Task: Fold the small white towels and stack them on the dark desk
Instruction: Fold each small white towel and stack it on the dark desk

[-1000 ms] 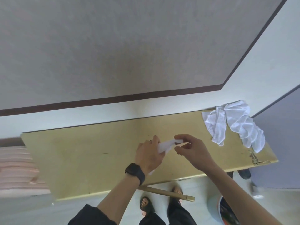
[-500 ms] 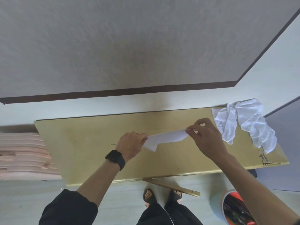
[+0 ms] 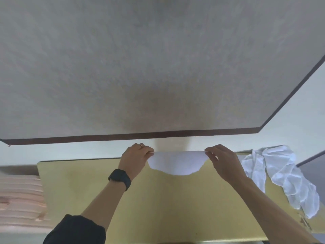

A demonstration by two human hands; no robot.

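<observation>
We count two hands and one small white towel (image 3: 176, 162) stretched between them. The left hand (image 3: 135, 159) pinches the towel's corner at nine o'clock, fingers curled over it. The right hand (image 3: 223, 162) pinches the corner at three o'clock in the same way. The top edge runs taut from hand to hand and the rest of the cloth sags in a curve over the far edge of the yellowish tabletop (image 3: 158, 199); we cannot tell whether it touches. At three o'clock from the right hand, one crumpled heap of white towels (image 3: 281, 173) lies on the tabletop's end; we cannot count the towels in it. The left wrist carries one black watch (image 3: 120, 178), and one ring (image 3: 141, 145) shows on a left finger. At nine o'clock, beside the tabletop, sits one stack of pale pink layers (image 3: 19, 196).
</observation>
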